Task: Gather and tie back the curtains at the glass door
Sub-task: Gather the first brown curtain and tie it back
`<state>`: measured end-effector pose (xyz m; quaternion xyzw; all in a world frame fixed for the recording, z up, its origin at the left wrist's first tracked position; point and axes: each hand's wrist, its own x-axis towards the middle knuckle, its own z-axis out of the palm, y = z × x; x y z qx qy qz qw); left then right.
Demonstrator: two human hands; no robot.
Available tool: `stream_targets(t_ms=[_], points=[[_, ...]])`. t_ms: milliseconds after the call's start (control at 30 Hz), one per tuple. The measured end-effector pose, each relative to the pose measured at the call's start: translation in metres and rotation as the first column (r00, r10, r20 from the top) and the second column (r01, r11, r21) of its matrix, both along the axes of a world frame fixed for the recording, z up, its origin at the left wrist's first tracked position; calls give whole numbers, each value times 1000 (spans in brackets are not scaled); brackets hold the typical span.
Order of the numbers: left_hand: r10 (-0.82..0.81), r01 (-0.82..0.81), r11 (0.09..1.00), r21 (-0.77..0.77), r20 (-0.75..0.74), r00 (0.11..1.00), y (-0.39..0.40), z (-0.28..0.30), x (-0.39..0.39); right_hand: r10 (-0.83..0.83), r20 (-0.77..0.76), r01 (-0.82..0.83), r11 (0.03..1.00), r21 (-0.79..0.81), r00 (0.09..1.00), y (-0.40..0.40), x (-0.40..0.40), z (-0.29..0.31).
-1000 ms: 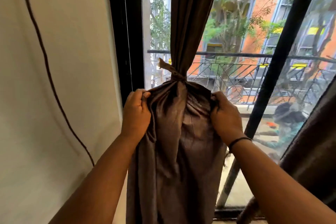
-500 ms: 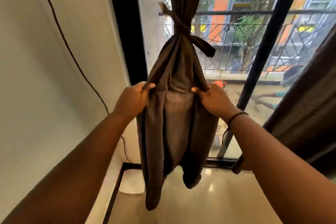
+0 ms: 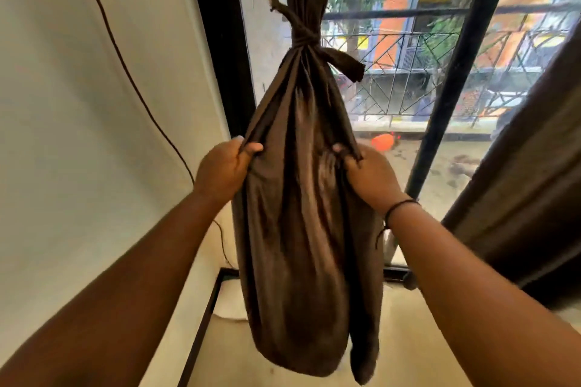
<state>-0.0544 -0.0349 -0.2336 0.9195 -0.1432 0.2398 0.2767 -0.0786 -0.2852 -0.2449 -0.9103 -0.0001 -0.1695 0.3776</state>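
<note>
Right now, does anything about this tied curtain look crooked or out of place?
Mostly tidy. The brown curtain is bunched under its tie band, with the left hand and right hand pinching its sides. One loose flap hangs lower than the rounded bottom. The second curtain at the right isn't tied.

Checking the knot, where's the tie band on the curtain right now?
Head view, upper centre: the tie band wraps the brown curtain above both hands, beside the black door frame.
</note>
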Motion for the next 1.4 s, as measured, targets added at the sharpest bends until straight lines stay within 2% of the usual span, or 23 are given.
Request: stream_targets(t_ms=[67, 133, 233, 300, 400, 467, 733, 800, 900, 1100, 1400], points=[[-168, 153, 972, -177, -74, 983, -13, -12, -18, 80, 0, -80, 994, 78, 997, 10, -13, -18], [-289, 230, 926, -298, -173, 941, -26, -25, -30, 158, -82, -150, 984, 92, 984, 12, -24, -36], [-271, 128, 886, -446, -273, 923, -38, -42, -35, 233, -333, -212, 972, 98, 914, 3, -38, -59], [-197, 2, 847, -532, -311, 930, -34, -43, -34, 128, -385, -143, 990, -9, 914, -11, -46, -70], [-39, -53, 886, -461, -189, 981, -4, -40, -22, -170, -281, 103, 966, -239, 945, -40, -47, -66], [1, -71, 897, -436, -160, 987, 8, -32, -15, -244, -264, 159, 939, -306, 933, -53, -43, -57], [1, -128, 927, -353, -339, 941, -20, -51, -25, -182, -312, 60, 929, -365, 932, -49, -59, -64], [32, -169, 920, -353, -364, 931, -26, -53, -33, -191, -330, 59, 926, -372, 924, -53, -70, -65], [65, -187, 928, -323, -353, 933, -43, -51, -53, -257, -292, 96, 877, -471, 921, -61, -89, -61], [-46, 11, 990, -141, -243, 969, -88, -32, -114, -303, -237, 110, 798, -593, 923, -74, -134, -46], [-234, 245, 969, 41, -175, 956, -162, 5, -162, -292, -176, 116, 760, -640, 940, -111, -180, -13]])
